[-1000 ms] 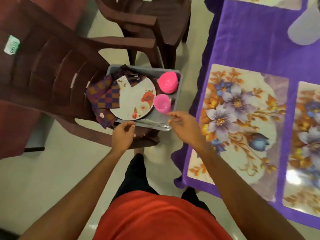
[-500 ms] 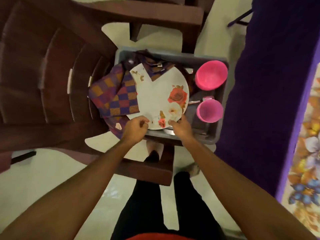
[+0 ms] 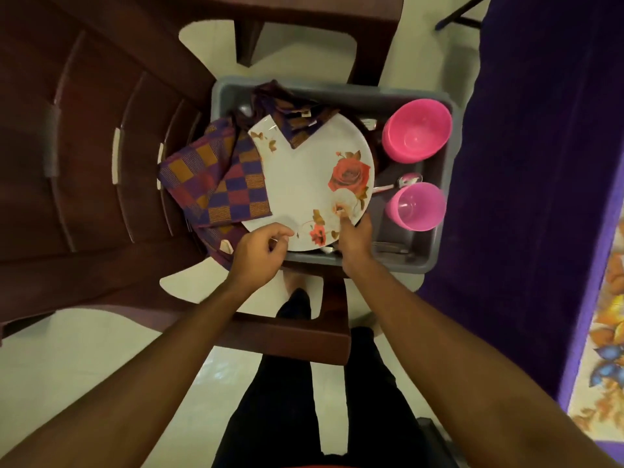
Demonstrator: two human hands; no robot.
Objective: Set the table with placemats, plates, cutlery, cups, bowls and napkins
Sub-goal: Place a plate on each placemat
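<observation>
Gripping with my right hand (image 3: 355, 235), I have the near right rim of the flowered plate (image 3: 304, 184). The thumb lies on top beside the white bloom, and the other fingers are curled under the edge, out of sight. My left hand (image 3: 259, 252) sits at the plate's near left rim with its fingers curled and the thumb and forefinger at the edge. I cannot tell whether they pinch it or only touch.

The plate spreads away from both hands, lying in a grey plastic tub (image 3: 337, 92) on the seat of a dark brown plastic chair (image 3: 84, 170). Left of the grip, a purple and orange checked napkin (image 3: 216, 187) overlaps the plate's left side and hangs over the tub wall. More of that cloth covers the plate's far edge.

Just right of my right hand stands a pink cup (image 3: 416, 207), mouth up, and beyond it a pink bowl (image 3: 418, 130) sits in the tub's far right corner. Between them lies a spoon (image 3: 409, 180), its handle pointing toward the plate. More cutlery (image 3: 388, 247) lies on the tub floor just beside my right hand. Farther right hangs the purple tablecloth (image 3: 540, 163), with a floral placemat (image 3: 607, 332) at the frame edge.
</observation>
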